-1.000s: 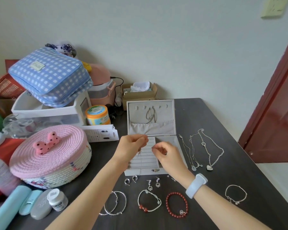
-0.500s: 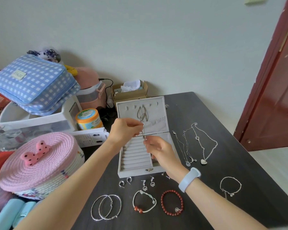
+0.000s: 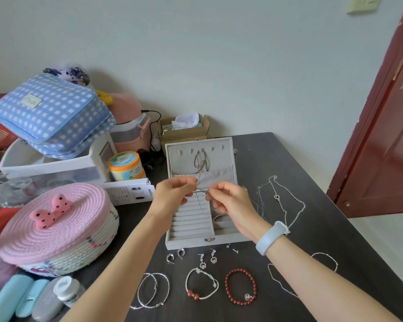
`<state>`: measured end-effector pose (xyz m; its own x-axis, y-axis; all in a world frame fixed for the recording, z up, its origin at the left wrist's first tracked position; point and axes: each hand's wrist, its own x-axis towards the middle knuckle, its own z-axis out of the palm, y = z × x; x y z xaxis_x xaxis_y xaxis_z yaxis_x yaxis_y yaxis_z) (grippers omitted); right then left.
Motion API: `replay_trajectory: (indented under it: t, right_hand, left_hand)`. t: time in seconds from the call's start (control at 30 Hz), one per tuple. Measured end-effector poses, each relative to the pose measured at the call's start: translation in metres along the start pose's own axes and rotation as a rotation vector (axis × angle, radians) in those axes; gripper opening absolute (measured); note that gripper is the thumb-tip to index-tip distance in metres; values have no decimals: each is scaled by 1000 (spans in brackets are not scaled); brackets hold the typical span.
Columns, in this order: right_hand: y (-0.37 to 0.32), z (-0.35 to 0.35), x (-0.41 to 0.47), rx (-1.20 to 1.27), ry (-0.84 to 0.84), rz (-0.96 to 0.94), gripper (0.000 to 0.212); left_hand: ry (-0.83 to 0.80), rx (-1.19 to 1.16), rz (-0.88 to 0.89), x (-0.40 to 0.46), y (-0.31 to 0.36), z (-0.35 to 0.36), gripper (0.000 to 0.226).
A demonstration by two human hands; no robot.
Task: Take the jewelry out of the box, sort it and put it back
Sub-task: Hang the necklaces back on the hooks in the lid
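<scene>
Landmark: the grey jewelry box (image 3: 201,240) lies open on the dark table (image 3: 335,228); every place below is told from it.
Done so far: most pieces look to be out and grouped. In front of the box lie small earrings (image 3: 207,260), two hoop earrings (image 3: 153,290), a cord bracelet (image 3: 201,287) and a red bead bracelet (image 3: 241,287). To its right lie thin silver necklaces (image 3: 282,201).
Inside the box: one chain (image 3: 201,160) hangs from a hook in the lid, and something thin lies in the right-hand compartment.
Left to do: I judge the putting back is scarcely begun, since nearly everything sits outside the box.
Left hand (image 3: 172,196): above the box's ring rolls, fingers curled in, thumb and forefinger pinching one end of a fine necklace (image 3: 201,192).
Right hand (image 3: 228,201): just beside the left, pinching the other end; the clasp looks to be between my fingertips.
Necklace: pulled short between both hands, the rest dangling over the ring rolls.
</scene>
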<state>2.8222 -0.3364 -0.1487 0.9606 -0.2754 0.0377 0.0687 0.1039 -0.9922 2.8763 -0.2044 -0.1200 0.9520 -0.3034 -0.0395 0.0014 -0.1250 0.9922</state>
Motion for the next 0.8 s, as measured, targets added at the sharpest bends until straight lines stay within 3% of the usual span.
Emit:
replay_trajectory:
  t: [0.2,0.3,0.43,0.6,0.8]
  right_hand:
    - [-56,-10,13,-684,-178,-110,13]
    - [-74,-6,20,-898,-243,-128,22]
    - [-80,-1,24,-934,-285,-151,26]
    - [-78,-4,25,-960,-327,-161,23]
    - [-68,-14,23,-912,-331,-146,24]
  left_hand:
    - [-90,47,24,-10,-11,2,13]
    - [-114,8,73,-12,-13,6,12]
    - [-152,-126,89,-17,-18,17,13]
    - [-59,-289,59,-17,-20,21,11]
    - [-110,-248,39,-15,-19,16,10]
